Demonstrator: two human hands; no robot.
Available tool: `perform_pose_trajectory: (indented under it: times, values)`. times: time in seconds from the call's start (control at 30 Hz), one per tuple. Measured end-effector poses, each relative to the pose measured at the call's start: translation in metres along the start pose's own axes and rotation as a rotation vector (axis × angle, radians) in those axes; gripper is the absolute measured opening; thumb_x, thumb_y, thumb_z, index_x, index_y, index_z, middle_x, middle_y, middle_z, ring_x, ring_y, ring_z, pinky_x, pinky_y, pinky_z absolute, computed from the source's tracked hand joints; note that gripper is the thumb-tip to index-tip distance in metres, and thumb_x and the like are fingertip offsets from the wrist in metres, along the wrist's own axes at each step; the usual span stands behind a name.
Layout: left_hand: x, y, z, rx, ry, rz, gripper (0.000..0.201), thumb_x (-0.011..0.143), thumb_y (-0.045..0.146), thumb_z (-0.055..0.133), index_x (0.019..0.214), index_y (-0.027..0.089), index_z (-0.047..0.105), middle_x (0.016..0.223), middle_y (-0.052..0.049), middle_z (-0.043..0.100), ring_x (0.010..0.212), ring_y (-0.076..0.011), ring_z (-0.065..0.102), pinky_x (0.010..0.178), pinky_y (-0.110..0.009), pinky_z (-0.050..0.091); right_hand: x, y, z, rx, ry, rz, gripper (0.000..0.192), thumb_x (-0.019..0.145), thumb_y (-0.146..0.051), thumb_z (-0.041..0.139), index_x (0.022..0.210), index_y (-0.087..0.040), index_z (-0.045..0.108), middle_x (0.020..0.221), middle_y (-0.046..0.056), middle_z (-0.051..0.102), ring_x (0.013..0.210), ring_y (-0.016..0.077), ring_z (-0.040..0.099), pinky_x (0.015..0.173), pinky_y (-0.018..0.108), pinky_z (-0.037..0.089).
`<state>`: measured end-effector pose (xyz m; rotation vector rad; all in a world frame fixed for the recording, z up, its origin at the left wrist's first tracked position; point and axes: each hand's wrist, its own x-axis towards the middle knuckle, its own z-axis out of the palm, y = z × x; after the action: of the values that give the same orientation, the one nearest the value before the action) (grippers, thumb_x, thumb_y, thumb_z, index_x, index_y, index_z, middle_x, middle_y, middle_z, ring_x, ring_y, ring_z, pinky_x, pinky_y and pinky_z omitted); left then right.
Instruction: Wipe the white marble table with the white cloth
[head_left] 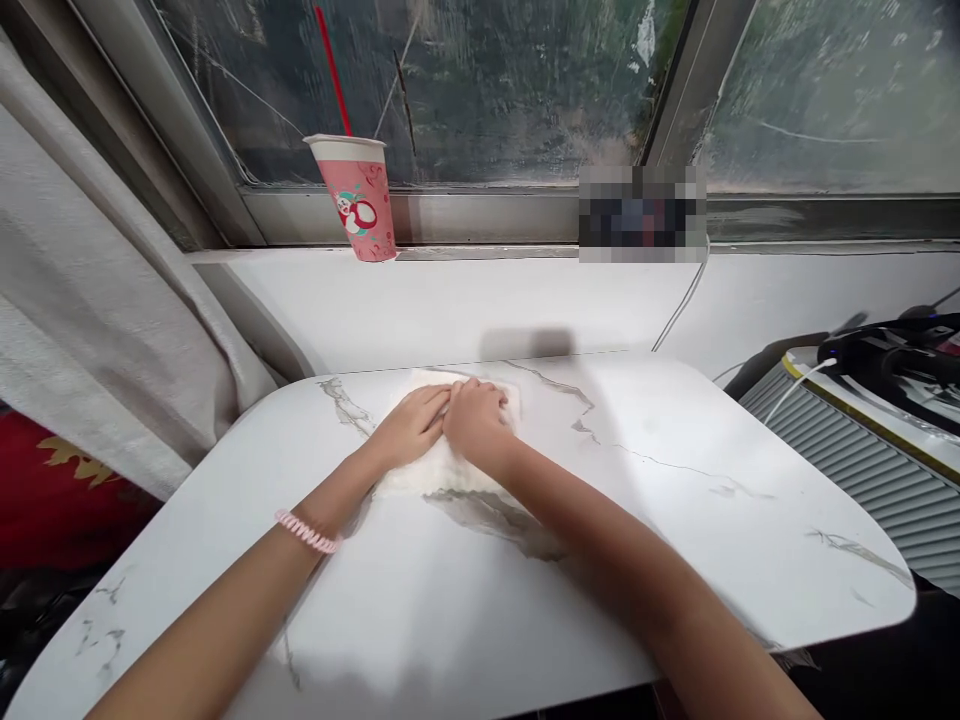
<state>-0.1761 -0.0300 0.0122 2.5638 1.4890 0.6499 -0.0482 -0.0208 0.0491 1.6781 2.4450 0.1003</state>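
White cloth [442,470] lies flat on the marble desk [675,520], well short of the pink cup [360,200] on the sill. My left hand [409,428] and right hand [476,422] press on it, grip apart, palms down. Uneven pressure could bunch the cloth or slide it.

Bare forearms; a pink coiled band [307,531] circles the left wrist.

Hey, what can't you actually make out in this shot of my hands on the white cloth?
- White cloth: middle hidden under left hand and right hand, head view.
- Item on the windowsill: pixelated.
- Black device: cut off by right edge.
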Motion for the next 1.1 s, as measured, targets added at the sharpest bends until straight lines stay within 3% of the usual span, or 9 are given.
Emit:
perform_pose_trajectory:
  times: [0.1, 0.23, 0.3, 0.4, 0.53, 0.67, 0.8, 0.93, 1.1]
  values:
    - [-0.039, 0.015, -0.013, 0.023, -0.063, 0.056, 0.047, 0.099, 0.031, 0.031, 0.144, 0.022, 0.043, 0.144, -0.008, 0.053, 0.133, -0.0255, 0.048, 0.115, -0.047, 0.035, -0.036, -0.020, -0.017, -0.093, -0.161, -0.044, 0.074, 0.077, -0.023, 0.066, 0.142, 0.002, 0.041, 0.128, 0.032, 0.054, 0.114, 0.0478, 0.057, 0.079, 0.056, 0.053]
    - [-0.102, 0.030, -0.034, 0.078, -0.112, 0.134, 0.052, 0.101, 0.025, 0.032, 0.152, 0.028, 0.029, 0.149, -0.006, 0.048, 0.134, -0.0233, 0.047, 0.117, -0.046, 0.035, -0.092, -0.050, -0.014, -0.028, -0.191, -0.242, 0.073, 0.080, -0.025, 0.064, 0.144, 0.001, 0.042, 0.130, 0.034, 0.055, 0.112, 0.0499, 0.060, 0.073, 0.061, 0.056]
    - [-0.135, 0.038, -0.044, 0.110, -0.156, 0.139, 0.054, 0.100, 0.023, 0.035, 0.153, 0.030, 0.025, 0.151, -0.004, 0.045, 0.137, -0.0225, 0.045, 0.118, -0.044, 0.034, -0.118, -0.068, 0.004, 0.069, -0.084, -0.240, 0.062, 0.087, -0.024, 0.058, 0.140, 0.006, 0.046, 0.130, 0.038, 0.054, 0.113, 0.0507, 0.060, 0.076, 0.064, 0.055]
    - [-0.176, 0.045, -0.056, 0.172, -0.182, 0.061, 0.057, 0.099, 0.022, 0.039, 0.154, 0.031, 0.024, 0.154, -0.002, 0.042, 0.140, -0.0221, 0.040, 0.119, -0.043, 0.033, -0.145, -0.097, 0.034, 0.168, 0.049, -0.300, 0.066, 0.090, -0.030, 0.056, 0.141, 0.010, 0.042, 0.138, 0.041, 0.044, 0.122, 0.0534, 0.052, 0.093, 0.075, 0.044]
    - [-0.197, 0.023, -0.061, 0.241, -0.128, -0.014, 0.057, 0.098, 0.026, 0.039, 0.154, 0.029, 0.026, 0.155, -0.003, 0.040, 0.143, -0.0246, 0.037, 0.120, -0.046, 0.029, -0.142, -0.126, 0.040, 0.232, 0.093, -0.371, 0.064, 0.092, -0.028, 0.052, 0.144, 0.008, 0.039, 0.143, 0.038, 0.039, 0.131, 0.0516, 0.044, 0.104, 0.077, 0.030]
    - [-0.170, -0.029, -0.064, 0.369, -0.071, -0.230, 0.054, 0.097, 0.044, 0.034, 0.148, 0.025, 0.041, 0.152, -0.007, 0.044, 0.143, -0.0306, 0.034, 0.119, -0.053, 0.024, -0.085, -0.141, 0.006, 0.172, 0.014, -0.340, 0.068, 0.091, -0.029, 0.055, 0.147, 0.004, 0.035, 0.149, 0.036, 0.032, 0.137, 0.0511, 0.036, 0.105, 0.078, 0.025]
    - [-0.110, -0.078, -0.070, 0.377, -0.202, -0.466, 0.061, 0.097, 0.044, 0.022, 0.151, 0.017, 0.034, 0.157, -0.011, 0.035, 0.148, -0.0290, 0.025, 0.119, -0.055, 0.016, -0.004, -0.137, -0.018, 0.229, -0.176, -0.188, 0.071, 0.096, -0.033, 0.043, 0.154, 0.000, 0.018, 0.157, 0.033, 0.016, 0.143, 0.0511, 0.021, 0.104, 0.079, 0.017]
    - [-0.051, -0.115, -0.067, 0.259, -0.257, -0.609, 0.062, 0.095, 0.042, 0.025, 0.152, 0.016, 0.030, 0.159, -0.011, 0.031, 0.148, -0.0271, 0.022, 0.119, -0.055, 0.013, 0.053, -0.116, -0.002, 0.389, -0.014, -0.173, 0.063, 0.100, -0.037, 0.026, 0.156, -0.009, 0.018, 0.161, 0.024, 0.011, 0.147, 0.0457, 0.009, 0.108, 0.076, 0.011]
    - [-0.021, -0.146, -0.057, 0.187, -0.064, -0.523, 0.057, 0.093, 0.044, 0.033, 0.143, 0.019, 0.045, 0.149, -0.009, 0.047, 0.141, -0.0263, 0.037, 0.119, -0.050, 0.017, 0.086, -0.096, 0.020, 0.390, 0.230, -0.141, 0.058, 0.100, -0.039, 0.028, 0.153, -0.015, 0.030, 0.160, 0.021, 0.023, 0.147, 0.0407, 0.018, 0.113, 0.065, 0.014]
